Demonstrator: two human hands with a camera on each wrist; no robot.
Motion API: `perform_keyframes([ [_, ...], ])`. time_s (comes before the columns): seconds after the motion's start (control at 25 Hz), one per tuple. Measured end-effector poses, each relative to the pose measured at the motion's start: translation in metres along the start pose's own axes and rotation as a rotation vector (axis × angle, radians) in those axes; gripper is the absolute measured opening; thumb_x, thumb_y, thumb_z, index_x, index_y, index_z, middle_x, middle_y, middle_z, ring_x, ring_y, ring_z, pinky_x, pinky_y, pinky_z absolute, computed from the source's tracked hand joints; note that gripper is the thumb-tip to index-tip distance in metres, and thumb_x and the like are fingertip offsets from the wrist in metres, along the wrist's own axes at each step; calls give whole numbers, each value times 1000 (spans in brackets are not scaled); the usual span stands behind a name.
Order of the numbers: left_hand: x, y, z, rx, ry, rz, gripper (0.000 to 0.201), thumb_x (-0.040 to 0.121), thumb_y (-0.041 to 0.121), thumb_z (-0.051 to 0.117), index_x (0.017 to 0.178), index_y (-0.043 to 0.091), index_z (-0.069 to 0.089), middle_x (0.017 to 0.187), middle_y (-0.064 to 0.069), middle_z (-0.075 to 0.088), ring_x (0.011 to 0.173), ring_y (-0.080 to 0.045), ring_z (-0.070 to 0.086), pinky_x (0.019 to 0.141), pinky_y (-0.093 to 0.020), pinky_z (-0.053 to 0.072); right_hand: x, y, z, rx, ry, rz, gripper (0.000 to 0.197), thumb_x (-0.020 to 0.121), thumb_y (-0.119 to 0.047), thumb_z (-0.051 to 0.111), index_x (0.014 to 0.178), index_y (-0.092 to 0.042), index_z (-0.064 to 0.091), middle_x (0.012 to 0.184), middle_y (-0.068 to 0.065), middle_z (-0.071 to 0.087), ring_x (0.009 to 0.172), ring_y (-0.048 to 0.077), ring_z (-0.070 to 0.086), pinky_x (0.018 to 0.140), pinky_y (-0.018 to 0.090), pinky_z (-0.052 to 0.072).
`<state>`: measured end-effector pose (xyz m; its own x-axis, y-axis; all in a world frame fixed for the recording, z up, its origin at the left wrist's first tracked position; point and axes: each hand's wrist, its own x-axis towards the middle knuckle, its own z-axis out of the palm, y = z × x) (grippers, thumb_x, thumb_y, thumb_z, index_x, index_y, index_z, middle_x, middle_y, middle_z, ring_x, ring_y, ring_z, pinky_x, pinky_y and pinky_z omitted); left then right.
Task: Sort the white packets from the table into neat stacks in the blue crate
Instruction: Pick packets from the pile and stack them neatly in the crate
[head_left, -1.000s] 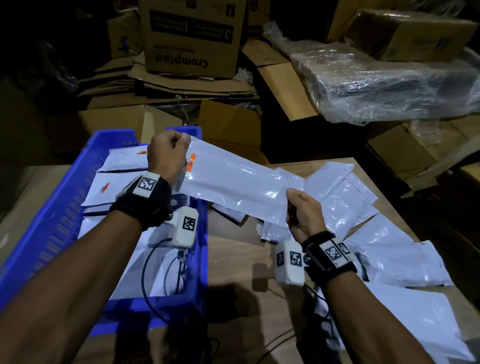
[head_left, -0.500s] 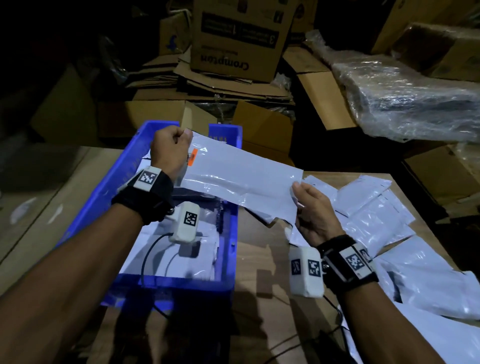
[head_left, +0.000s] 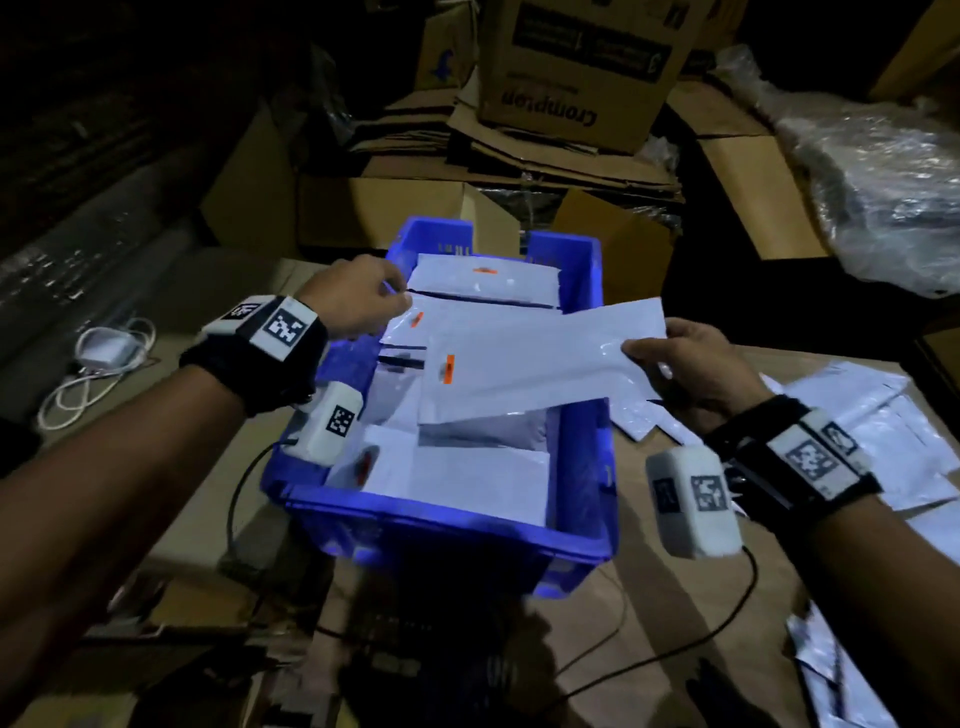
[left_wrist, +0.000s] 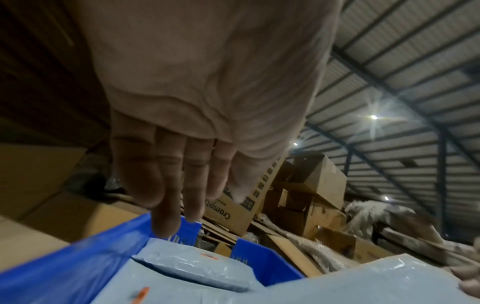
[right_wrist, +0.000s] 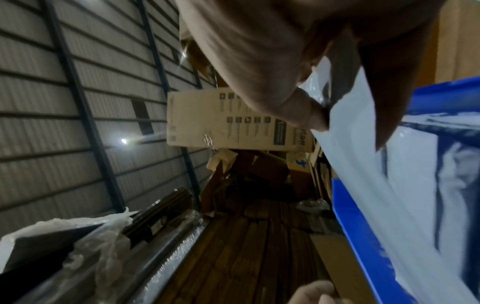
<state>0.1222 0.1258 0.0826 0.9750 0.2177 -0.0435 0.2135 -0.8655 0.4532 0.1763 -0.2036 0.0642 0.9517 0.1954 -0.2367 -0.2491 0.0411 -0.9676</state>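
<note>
A long white packet (head_left: 519, 364) with orange tags lies slanted across the blue crate (head_left: 447, 525), its right end sticking out past the right wall. My right hand (head_left: 691, 364) pinches that end, thumb on top; the right wrist view shows the thumb (right_wrist: 298, 111) pressed on the packet (right_wrist: 389, 185). My left hand (head_left: 363, 301) hovers at the crate's left wall by the packet's far left corner. Its fingers (left_wrist: 166, 185) hang straight and hold nothing, above the crate (left_wrist: 64, 273). Inside lie stacked packets at the back (head_left: 488, 286) and front (head_left: 478, 483).
Loose white packets (head_left: 883, 431) are spread on the wooden table right of the crate. Cardboard boxes (head_left: 576, 67) and a plastic-wrapped bundle (head_left: 872, 182) are piled behind. A white charger with cable (head_left: 104, 358) lies at the left. Black wrist-camera cables trail over the table front.
The long packet has moved left and down onto the crate. My left hand has let go of its left end and opened; my right hand keeps its grip.
</note>
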Motion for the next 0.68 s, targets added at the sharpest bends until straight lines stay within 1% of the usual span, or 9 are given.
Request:
perform_keyframes([
  [0.08,-5,-11,-2,188,-102,51,23,93,35,57,111,20,61,97,-4,70,84,-25,61,81,-34,51,-1,11,24,-51,-7,75,19,87,18,49,92,5,62,76,12,72,61,18,70,52,24,55],
  [0.16,-7,-15,1,295,-175,82,33,93,39,56,122,22,58,112,-1,67,101,-27,58,89,-33,46,4,28,49,-139,0,144,15,84,16,52,88,4,61,75,20,66,60,25,64,49,25,50],
  [0.2,-8,-15,4,342,-200,98,37,94,40,56,127,24,56,117,1,64,109,-27,56,91,-32,43,8,36,59,-189,29,169,12,82,14,54,83,3,58,73,22,59,54,24,58,46,23,43],
  [0.28,-4,-11,16,395,-245,122,41,95,40,55,132,24,51,126,3,60,119,-25,51,94,-31,40,14,46,75,-276,113,212,21,82,13,55,73,-4,47,64,15,46,42,18,48,39,20,35],
  [0.36,3,-6,30,409,-284,148,42,94,40,54,133,23,49,130,1,58,121,-26,50,97,-34,41,16,53,87,-321,146,242,25,82,13,53,68,-6,44,61,12,43,48,22,47,39,22,39],
  [0.44,12,-1,44,429,-324,156,43,92,39,55,132,25,49,131,-4,57,120,-30,51,99,-38,43,17,61,95,-333,196,259,24,75,13,51,58,-3,44,50,12,44,51,26,47,47,29,40],
  [0.52,16,3,54,455,-351,141,44,91,35,58,132,23,49,131,-8,55,120,-32,51,98,-40,44,22,68,101,-417,213,270,24,73,8,50,54,-4,45,40,9,44,46,26,44,44,25,35],
  [0.6,15,7,62,484,-375,129,47,91,32,60,135,21,48,133,-10,54,123,-33,50,99,-39,44,29,73,106,-487,176,288,27,84,0,53,62,-12,43,58,5,49,52,19,43,44,24,36],
  [0.68,13,11,69,538,-383,142,49,91,33,61,136,18,47,134,-11,52,123,-33,50,96,-38,44,38,80,105,-522,143,317,31,90,-6,56,67,-16,38,75,4,47,61,17,44,51,23,37],
])
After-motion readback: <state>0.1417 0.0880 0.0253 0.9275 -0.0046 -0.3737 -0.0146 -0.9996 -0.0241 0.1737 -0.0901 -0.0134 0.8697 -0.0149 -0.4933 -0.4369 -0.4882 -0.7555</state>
